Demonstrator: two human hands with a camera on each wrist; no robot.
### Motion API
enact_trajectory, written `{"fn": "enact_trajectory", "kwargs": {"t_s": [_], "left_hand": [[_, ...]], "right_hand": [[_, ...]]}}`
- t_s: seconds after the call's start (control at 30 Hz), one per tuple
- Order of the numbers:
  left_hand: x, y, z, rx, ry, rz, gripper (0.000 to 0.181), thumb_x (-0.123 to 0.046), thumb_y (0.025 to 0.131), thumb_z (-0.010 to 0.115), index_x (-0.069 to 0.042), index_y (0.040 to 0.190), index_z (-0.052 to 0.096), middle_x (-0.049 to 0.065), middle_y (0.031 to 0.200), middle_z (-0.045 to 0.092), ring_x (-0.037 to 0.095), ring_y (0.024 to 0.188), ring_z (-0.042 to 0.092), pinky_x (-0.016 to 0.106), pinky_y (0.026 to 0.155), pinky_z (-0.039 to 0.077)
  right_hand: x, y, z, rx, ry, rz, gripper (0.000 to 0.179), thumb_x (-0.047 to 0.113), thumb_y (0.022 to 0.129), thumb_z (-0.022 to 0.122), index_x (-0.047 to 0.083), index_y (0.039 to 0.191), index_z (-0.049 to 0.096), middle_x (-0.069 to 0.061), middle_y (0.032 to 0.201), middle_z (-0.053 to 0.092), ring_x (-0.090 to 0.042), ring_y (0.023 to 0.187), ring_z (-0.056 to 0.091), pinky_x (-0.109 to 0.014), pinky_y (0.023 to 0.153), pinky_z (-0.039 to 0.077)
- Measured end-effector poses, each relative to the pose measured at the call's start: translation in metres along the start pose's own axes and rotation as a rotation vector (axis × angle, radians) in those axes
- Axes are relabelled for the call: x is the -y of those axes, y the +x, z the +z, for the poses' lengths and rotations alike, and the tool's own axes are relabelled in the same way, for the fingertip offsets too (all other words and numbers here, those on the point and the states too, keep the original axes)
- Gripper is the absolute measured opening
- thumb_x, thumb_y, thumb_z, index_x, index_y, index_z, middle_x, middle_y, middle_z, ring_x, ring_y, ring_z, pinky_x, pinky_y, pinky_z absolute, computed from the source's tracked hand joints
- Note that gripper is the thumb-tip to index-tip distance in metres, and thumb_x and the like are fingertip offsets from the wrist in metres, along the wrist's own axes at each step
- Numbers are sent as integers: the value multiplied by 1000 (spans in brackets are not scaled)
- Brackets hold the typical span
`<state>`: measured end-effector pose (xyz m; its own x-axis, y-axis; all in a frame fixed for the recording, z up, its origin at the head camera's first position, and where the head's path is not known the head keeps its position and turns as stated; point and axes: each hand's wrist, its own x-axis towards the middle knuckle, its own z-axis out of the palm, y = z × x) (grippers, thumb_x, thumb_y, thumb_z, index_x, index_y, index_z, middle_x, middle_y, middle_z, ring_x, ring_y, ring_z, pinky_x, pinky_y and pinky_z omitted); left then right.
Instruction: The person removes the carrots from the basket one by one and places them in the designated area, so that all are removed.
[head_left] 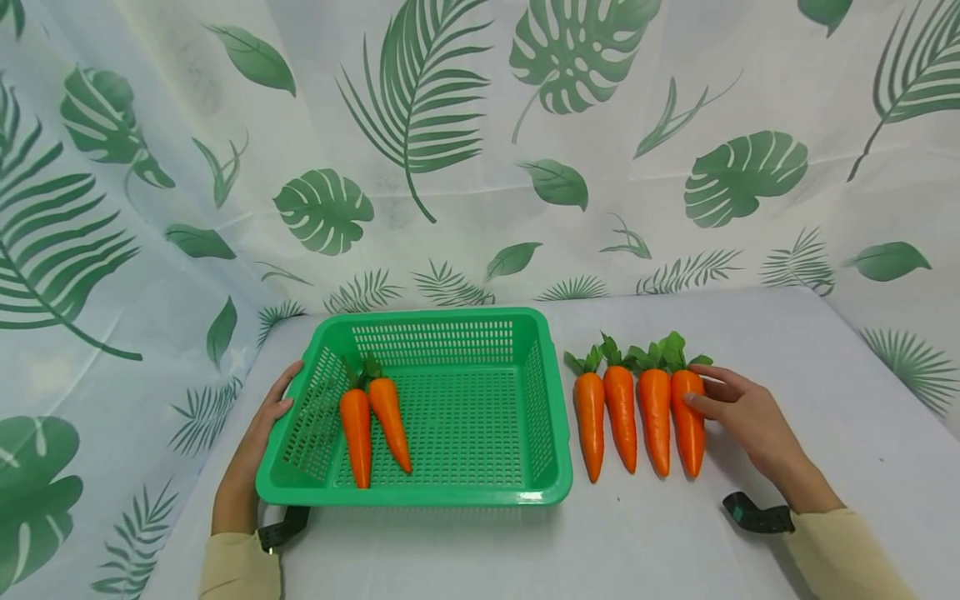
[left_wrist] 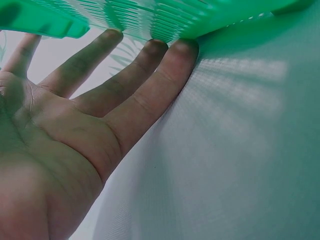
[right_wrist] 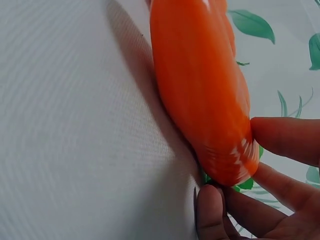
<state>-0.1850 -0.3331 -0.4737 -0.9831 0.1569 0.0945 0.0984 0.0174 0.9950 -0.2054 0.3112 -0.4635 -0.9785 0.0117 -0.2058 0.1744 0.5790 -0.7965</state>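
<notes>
At the left, a green plastic basket (head_left: 420, 497) stands with two orange carrots in it, one carrot (head_left: 356, 433) beside another carrot (head_left: 390, 423). My left hand (head_left: 264, 421) rests against its left side; in the left wrist view the straight fingers (left_wrist: 145, 97) touch the slotted wall. Several carrots lie in a row right of the basket, leafy tops away from me. My right hand (head_left: 742, 412) pinches the thick end of the rightmost carrot (head_left: 688, 425), which lies on the table. In the right wrist view, thumb and fingers sit around that carrot (right_wrist: 200, 85) near its leaves.
Further carrots in the row are a carrot (head_left: 590, 421), a second carrot (head_left: 620, 417) and a third carrot (head_left: 655, 421). A white cloth covers the table (head_left: 637, 533). Behind it hangs a leaf-printed curtain (head_left: 465, 150). Dark camera mounts (head_left: 757, 512) sit at both wrists.
</notes>
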Motion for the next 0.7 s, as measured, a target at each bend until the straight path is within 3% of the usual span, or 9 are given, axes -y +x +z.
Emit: {"fn": "enact_trajectory", "kwargs": {"t_s": [0.03,0.27,0.37,0.53,0.7], "left_hand": [[0,0,0,4,2,8,65,-20,117,30,2,170,0,1,152,28,-6,122,55,18,96,49],[2,0,-1,4,13,19,64,-19,116,31,-1,172,4,13,157,23,-5,121,55,18,95,48],[2,0,-2,11,19,16,64,-20,117,30,-1,172,4,12,158,23,-6,123,54,17,96,47],[0,1,-2,23,10,-42,67,-25,119,30,-1,171,-5,26,168,6,-8,124,52,17,99,47],[-2,1,-3,15,17,-78,69,-27,119,30,-2,171,-7,28,170,5,-9,123,53,18,98,48]], "right_hand": [[0,0,0,0,-6,-3,75,39,110,60,-3,165,32,-42,158,35,-59,136,44,-78,106,37],[2,0,0,2,-57,-25,74,38,112,58,-7,163,32,-43,157,35,-62,139,40,-77,106,39],[2,0,-1,-4,-83,-23,75,42,112,55,-7,163,31,-42,157,36,-62,139,40,-76,105,41],[2,-1,-3,-27,-100,-11,76,45,113,49,-9,163,29,-42,156,36,-59,134,47,-73,104,44],[2,-1,-4,-58,-113,2,77,46,114,46,-11,163,29,-43,155,37,-57,126,54,-71,102,46]]}}
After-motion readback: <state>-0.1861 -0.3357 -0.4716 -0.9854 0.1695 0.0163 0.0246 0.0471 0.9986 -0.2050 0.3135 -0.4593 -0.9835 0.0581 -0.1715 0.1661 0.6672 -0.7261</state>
